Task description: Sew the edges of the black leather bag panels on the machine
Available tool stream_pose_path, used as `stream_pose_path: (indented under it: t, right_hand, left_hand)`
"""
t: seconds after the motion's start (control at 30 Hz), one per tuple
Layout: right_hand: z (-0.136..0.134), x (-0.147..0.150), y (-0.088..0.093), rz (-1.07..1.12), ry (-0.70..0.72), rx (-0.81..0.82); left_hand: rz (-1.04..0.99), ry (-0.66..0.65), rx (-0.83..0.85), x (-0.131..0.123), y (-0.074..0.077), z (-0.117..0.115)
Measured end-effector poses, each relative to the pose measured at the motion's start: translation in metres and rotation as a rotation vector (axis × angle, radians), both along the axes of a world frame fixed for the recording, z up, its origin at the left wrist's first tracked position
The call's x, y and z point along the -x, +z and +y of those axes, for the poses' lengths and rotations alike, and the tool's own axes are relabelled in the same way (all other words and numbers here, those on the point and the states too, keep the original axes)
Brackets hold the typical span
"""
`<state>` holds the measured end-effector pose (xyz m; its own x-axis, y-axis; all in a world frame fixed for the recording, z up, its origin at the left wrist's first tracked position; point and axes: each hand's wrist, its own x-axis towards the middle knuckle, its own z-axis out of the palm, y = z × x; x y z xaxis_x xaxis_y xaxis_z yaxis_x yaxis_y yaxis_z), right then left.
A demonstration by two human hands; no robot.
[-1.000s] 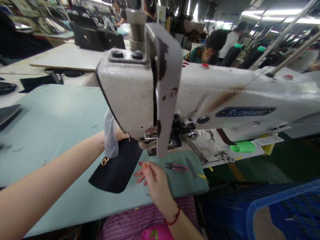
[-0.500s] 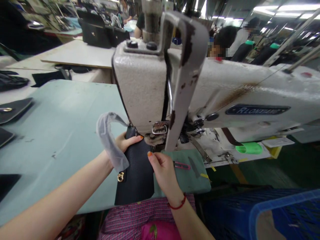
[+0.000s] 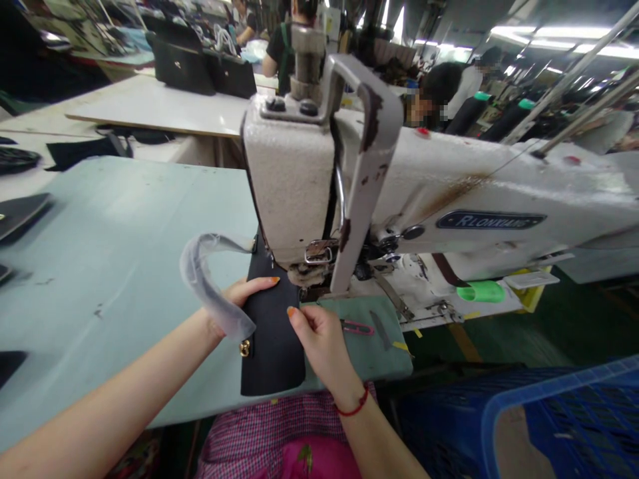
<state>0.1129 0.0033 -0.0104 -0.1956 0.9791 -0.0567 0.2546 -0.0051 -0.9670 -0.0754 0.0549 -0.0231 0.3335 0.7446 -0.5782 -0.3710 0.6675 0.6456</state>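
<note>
Blk panel [image 3: 273, 339] under L thumb [image 3: 261, 285], R thumb [image 3: 296, 320] prob touching

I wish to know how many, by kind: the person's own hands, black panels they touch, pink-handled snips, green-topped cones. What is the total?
Left hand and right hand: 2
Black panel: 1
Pink-handled snips: 1
Green-topped cones: 2
Total: 6

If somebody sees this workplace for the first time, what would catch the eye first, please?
Probably the big white sewing machine with worn brown patches, filling the middle and right. Below its head, the left hand and right hand hold a flat black leather-like panel with a gold-coloured clasp. At the lower right stands a blue plastic basket.
</note>
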Motion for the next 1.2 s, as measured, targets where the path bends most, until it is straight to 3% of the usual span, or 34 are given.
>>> stream_pose_path:
  t: [0.17,0.43,0.73,1.2]
  right_hand:
    - [-0.001,0.0,-0.003,-0.001,-0.014,-0.016]
    - [0.005,-0.001,-0.006,0.022,-0.004,0.007]
    - [0.008,-0.001,-0.004,0.002,-0.013,-0.019]
    - [0.006,0.0,-0.003,-0.082,-0.048,-0.049]
  left_hand:
    - [-0.011,0.015,-0.013,-0.001,0.004,0.001]
    - [0.043,0.022,-0.018,0.002,-0.003,0.003]
    - [0.042,0.046,-0.034,-0.001,0.007,0.005]
    - [0.03,0.075,-0.012,0.001,0.006,0.008]
